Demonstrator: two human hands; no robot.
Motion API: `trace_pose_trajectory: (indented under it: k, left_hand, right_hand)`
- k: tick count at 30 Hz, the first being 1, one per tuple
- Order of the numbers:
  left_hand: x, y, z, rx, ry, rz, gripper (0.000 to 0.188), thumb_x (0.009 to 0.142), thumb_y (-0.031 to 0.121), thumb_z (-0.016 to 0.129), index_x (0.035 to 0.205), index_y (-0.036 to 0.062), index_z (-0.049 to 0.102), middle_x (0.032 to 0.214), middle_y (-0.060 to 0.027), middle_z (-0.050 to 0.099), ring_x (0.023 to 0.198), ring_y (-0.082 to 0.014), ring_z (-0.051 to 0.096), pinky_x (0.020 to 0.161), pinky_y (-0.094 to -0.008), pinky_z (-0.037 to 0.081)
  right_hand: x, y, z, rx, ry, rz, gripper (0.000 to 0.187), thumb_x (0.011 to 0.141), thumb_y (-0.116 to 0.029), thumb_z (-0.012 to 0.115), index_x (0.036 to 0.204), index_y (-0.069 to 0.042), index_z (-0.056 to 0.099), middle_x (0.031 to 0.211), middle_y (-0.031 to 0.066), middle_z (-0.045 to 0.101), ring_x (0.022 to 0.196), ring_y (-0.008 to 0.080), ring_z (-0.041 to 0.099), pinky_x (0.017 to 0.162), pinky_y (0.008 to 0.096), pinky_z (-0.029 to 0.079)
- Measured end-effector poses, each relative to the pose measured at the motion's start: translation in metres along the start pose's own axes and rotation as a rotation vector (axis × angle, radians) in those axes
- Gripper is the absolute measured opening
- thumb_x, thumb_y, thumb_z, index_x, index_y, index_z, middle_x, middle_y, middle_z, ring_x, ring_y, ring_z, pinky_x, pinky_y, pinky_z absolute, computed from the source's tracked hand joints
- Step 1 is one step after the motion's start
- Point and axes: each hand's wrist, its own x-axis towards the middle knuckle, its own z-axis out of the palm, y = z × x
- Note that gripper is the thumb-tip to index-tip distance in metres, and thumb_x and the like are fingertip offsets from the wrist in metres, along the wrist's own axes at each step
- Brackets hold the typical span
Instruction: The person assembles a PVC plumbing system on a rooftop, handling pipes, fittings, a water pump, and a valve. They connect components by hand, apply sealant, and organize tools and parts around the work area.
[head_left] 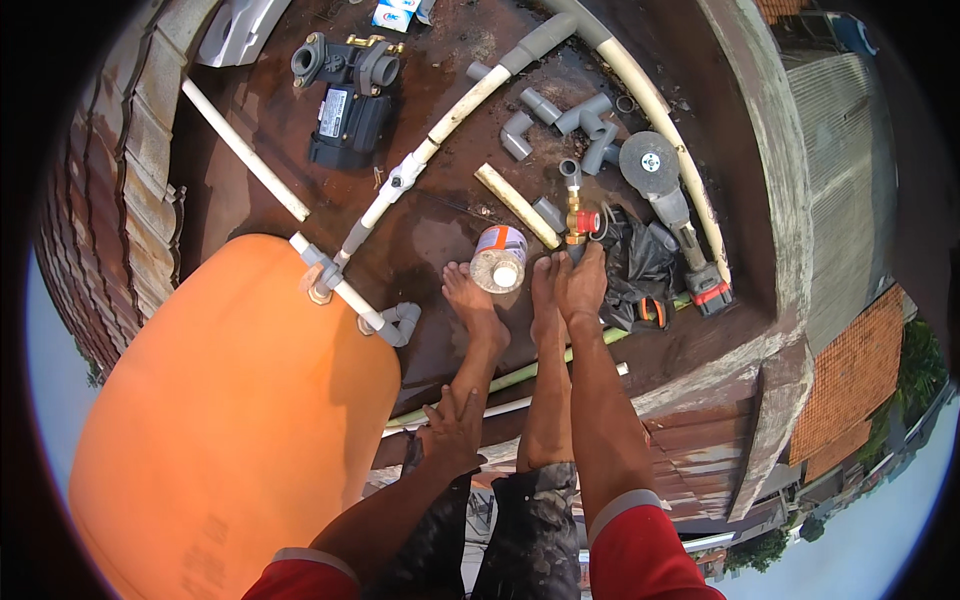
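Note:
My right hand (581, 285) reaches down beside my right foot, its fingers closed at the grey lower end of a brass valve (575, 205) with a red part on its side and a grey elbow on top. The valve stands on the brown, rusty-looking surface. My left hand (451, 432) lies on my left leg just below the knee, fingers spread, holding nothing. Between my bare feet and the valve sits a can (497, 262) with a white cap and an orange-and-white label. A cream pipe piece (517, 206) and a short grey coupling (547, 213) lie just left of the valve.
An orange tank (240, 420) with white pipe fittings fills the left. Black plastic bag (640, 262) and a cordless angle grinder (672, 205) lie right. Farther off are several grey fittings (590, 118), long pipes (460, 110) and a black pump (352, 105). A raised ledge (790, 220) bounds the right.

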Motion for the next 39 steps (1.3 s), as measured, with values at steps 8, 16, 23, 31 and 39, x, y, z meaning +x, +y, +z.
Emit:
trace_pose_trajectory:
  k: [8,16,23,31,39]
  left_hand:
    - [0.017,0.004,-0.005,0.036,0.026,-0.037,0.134,0.08,0.048,0.089,0.181,0.0225,0.006,0.179,-0.0329,0.016,0.14,-0.0476,0.052,0.104,-0.0542,0.056]
    - [0.019,0.012,-0.008,0.095,0.049,-0.018,0.121,0.086,0.04,0.083,0.18,0.0185,0.01,0.176,-0.0372,0.017,0.142,-0.0505,0.052,0.11,-0.0553,0.053]
    - [0.02,0.01,-0.005,0.093,0.053,-0.032,0.122,0.086,0.041,0.084,0.18,0.0195,0.01,0.174,-0.0365,0.021,0.144,-0.0524,0.05,0.112,-0.0579,0.051]
    - [0.016,0.015,-0.017,0.1,0.047,-0.012,0.124,0.083,0.039,0.088,0.179,0.0205,0.012,0.173,-0.0346,0.021,0.146,-0.0533,0.048,0.112,-0.0589,0.051]
    - [0.024,0.003,-0.024,-0.106,0.044,-0.011,0.123,0.086,0.055,0.085,0.18,0.0215,0.014,0.176,-0.029,0.023,0.155,-0.0482,0.039,0.122,-0.0633,0.039]
  right_hand:
    - [0.008,0.007,0.016,-0.032,0.019,0.0,0.032,0.102,-0.016,0.072,0.12,-0.001,0.05,0.127,0.028,0.062,0.111,0.0538,0.069,0.091,0.0608,0.056]
    - [0.002,-0.001,0.016,-0.023,0.048,0.148,0.051,0.099,-0.021,0.075,0.14,0.0,0.054,0.132,0.0282,0.065,0.115,0.051,0.07,0.096,0.0563,0.059]
    - [0.002,-0.02,-0.086,0.004,0.232,-0.042,0.018,0.098,-0.016,0.075,0.107,-0.001,0.072,0.107,0.023,0.076,0.101,0.0487,0.073,0.089,0.0598,0.056]
    - [0.034,0.085,-0.109,-0.487,-0.098,0.272,0.035,0.097,-0.024,0.074,0.125,-0.004,0.066,0.125,0.0265,0.074,0.111,0.0458,0.072,0.094,0.0546,0.057]
    - [-0.05,0.022,-0.096,-0.12,0.106,-0.178,0.031,0.096,-0.002,0.067,0.127,-0.002,0.067,0.117,0.0251,0.075,0.103,0.0502,0.073,0.088,0.0566,0.059]
